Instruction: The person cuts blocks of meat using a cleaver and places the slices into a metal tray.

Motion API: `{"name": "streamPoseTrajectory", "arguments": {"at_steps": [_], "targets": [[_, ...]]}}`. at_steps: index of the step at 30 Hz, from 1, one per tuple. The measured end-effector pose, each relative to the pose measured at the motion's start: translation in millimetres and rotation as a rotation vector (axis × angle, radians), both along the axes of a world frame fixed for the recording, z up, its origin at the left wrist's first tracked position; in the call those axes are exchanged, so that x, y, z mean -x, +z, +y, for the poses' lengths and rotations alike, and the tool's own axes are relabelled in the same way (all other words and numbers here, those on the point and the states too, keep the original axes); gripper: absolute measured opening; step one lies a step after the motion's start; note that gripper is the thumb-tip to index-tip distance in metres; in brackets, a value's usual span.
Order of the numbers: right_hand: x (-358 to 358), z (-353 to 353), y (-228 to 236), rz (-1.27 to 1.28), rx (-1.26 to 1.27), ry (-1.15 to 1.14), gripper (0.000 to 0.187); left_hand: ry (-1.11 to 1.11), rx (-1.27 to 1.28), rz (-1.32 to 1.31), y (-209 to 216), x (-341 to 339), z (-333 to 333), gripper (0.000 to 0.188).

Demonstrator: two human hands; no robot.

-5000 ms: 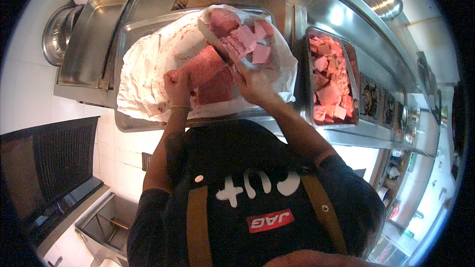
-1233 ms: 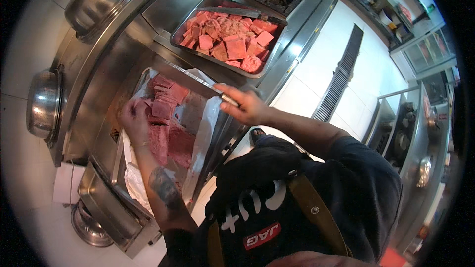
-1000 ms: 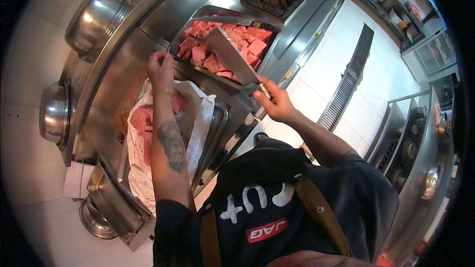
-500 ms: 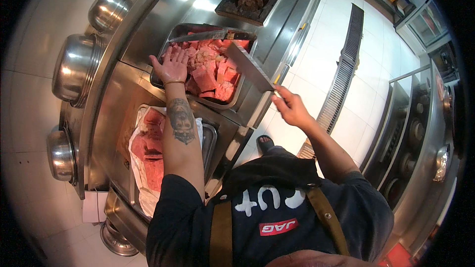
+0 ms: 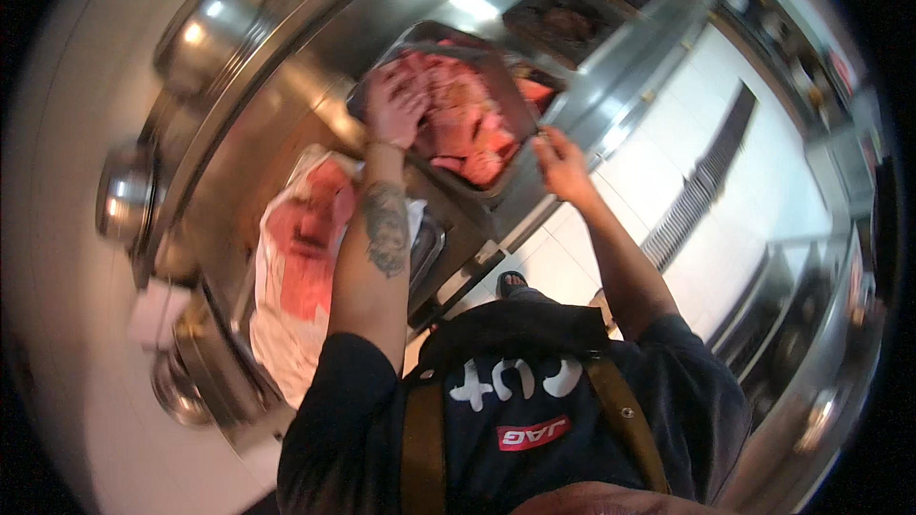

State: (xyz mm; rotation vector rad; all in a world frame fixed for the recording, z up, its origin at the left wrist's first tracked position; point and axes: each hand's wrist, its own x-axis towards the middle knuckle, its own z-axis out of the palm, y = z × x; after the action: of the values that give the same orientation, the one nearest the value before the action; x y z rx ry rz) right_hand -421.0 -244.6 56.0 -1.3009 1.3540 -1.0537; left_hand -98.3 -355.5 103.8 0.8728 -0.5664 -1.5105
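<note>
A metal tray on the steel counter is heaped with chunks of raw red and pink meat. On its left side my left hand lies over the meat, fingers spread and slightly blurred. My right hand, at the tray's right edge, is closed round the handle of a cleaver. The broad cleaver blade stands on edge among the meat, with some red pieces beyond it. Nearer me, partly behind my left forearm, large slabs of red meat lie on white wrapping.
Gas burners sit in the counter beyond the tray. Steel bowls line the far left. Another metal tray is beside my left forearm. A floor drain grate crosses the white tiles at right.
My right hand has brought the cleaver down and left into the tray. My left hand has turned from palm up to lie over the meat. The view has shifted.
</note>
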Motion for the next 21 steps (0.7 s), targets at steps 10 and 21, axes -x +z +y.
{"name": "streamPoseTrajectory", "arguments": {"at_steps": [10, 21], "targets": [[-14, 25, 36, -0.217, -0.063, 0.078, 0.035, 0.4, 0.17, -1.309, -1, -82, 139, 0.035], [-146, 83, 52, 0.306, 0.279, 0.667, 0.031, 0.617, -0.392, -0.256, -48, -230, 393, 0.054]]}}
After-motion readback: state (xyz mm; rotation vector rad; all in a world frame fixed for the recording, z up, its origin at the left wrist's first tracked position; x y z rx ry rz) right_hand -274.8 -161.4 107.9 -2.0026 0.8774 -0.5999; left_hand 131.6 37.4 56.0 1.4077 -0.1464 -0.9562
